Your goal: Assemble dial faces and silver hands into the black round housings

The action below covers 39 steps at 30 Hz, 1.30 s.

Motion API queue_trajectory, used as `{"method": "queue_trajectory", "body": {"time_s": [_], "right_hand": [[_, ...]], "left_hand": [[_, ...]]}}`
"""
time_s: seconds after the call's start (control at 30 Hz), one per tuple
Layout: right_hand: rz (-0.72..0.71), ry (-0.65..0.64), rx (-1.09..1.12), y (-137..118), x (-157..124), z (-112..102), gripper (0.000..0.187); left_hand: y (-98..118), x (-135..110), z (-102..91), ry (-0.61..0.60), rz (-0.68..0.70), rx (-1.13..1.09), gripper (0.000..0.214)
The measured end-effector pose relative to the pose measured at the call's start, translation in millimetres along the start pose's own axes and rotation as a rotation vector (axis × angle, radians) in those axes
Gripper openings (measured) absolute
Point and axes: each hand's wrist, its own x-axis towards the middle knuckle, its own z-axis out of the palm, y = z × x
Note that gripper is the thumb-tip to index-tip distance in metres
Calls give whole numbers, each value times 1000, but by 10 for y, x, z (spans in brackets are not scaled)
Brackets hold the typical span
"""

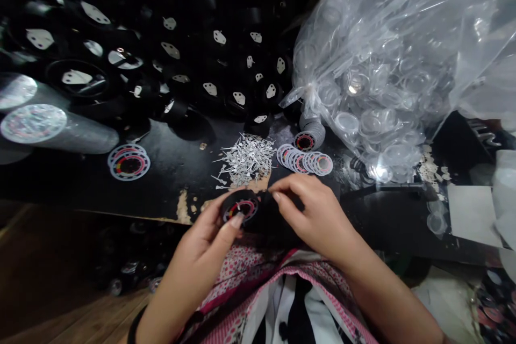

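Left hand (209,234) had a solid grip on the round gauge (246,205), near side of the needle pile (250,158). Right hand (312,207) was pinched just right of the gauge, couldn't tell on what.

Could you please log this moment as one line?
left hand: holding round gauge; right hand: pinched alongside, contents unclear; white pointers: heaped on table

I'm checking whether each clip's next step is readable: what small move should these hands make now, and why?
Perhaps bring the right hand over to touch the apparent white pointer on the dial, checking its seating. The left hand holds the black gauge, thumb at the dial's lower edge, and the right hand is pinched just beside it.
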Motion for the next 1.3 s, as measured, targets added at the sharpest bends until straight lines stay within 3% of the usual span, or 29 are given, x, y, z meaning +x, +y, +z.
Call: {"method": "queue_trajectory", "body": {"time_s": [0.1,0.17,0.27,0.43,0.67,0.8,1.0,1.1,1.2,1.3], "right_hand": [[-107,-38,-417,-18,252,68,15],[-181,-62,-566,-21,362,110,15],[-244,-68,-658,-17,422,139,14],[-258,-60,-709,-1,446,155,15],[-163,-45,-458,-16,411,167,14],[-165,13,-293,-44,265,138,13],[-236,147,-291,38,102,63,20],[-228,167,-128,38,54,19,14],[-226,168,83,-10,15,-8,9],[-179,162,67,-61,-7,-13,9]], "left_hand": [[23,11,-62,66,-140,-233,33],[66,16,-63,142,-203,-424,29],[124,26,-42,216,-249,-596,23],[77,35,-19,191,-192,-599,17],[109,47,89,196,-62,-649,19],[205,90,189,158,-64,-692,16],[272,92,225,108,-119,-759,14],[308,109,222,76,-142,-783,17],[328,150,268,112,-119,-705,30],[302,181,360,53,-132,-607,24]]}}
